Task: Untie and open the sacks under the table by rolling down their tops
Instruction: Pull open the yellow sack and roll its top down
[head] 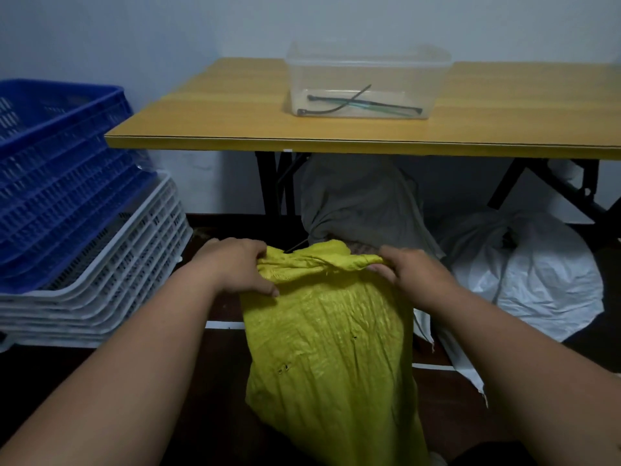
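The yellow sack (329, 348) stands upright on the floor at 6 o'clock from the bench (369, 136). The left hand (235, 267) and right hand (408, 272) both grip its rolled top, equally near.

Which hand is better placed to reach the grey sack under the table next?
Probably the right. The grey sack stands just behind the yellow sack, slightly toward the right hand. Both hands grip the yellow sack's top; the left hand sits farther from the grey one.
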